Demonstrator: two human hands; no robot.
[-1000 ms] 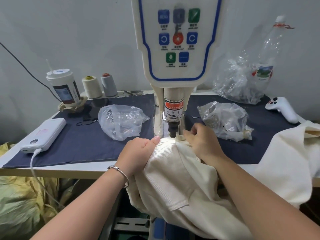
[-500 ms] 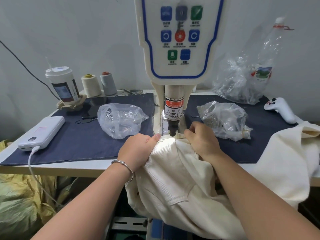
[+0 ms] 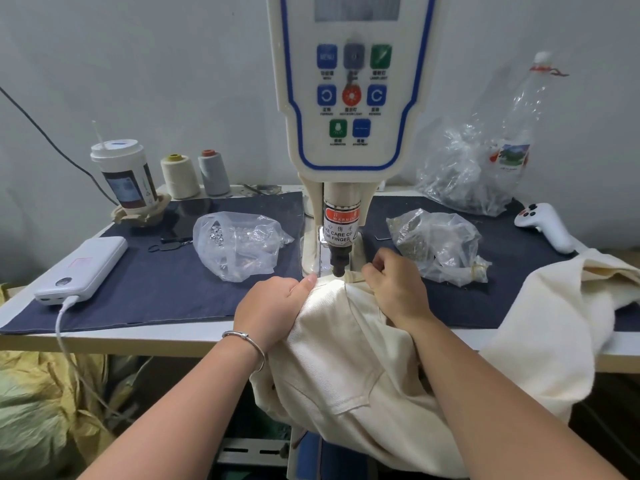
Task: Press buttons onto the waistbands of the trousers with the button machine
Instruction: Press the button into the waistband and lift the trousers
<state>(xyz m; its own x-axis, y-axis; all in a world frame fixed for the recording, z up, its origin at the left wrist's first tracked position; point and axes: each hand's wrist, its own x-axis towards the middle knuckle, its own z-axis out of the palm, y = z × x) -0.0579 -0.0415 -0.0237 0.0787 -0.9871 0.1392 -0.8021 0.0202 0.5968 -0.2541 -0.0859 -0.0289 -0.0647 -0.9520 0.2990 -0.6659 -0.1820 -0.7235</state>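
Both hands, left hand [image 3: 273,306] at 9 o'clock and right hand [image 3: 398,289] at 3 o'clock of the punch [image 3: 337,263], grip the trousers [image 3: 346,358] with curled fingers; keep the waistband flat and fingertips outside.

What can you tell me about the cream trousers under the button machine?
The cream trousers look like ribbed or twill cotton, with stitched seams. They drape bunched off the table's front edge, waistband edge lifted up under the button machine's black press head, where a light brightens the cloth. The left hand grips the fabric on one side; the right hand pinches it on the other.
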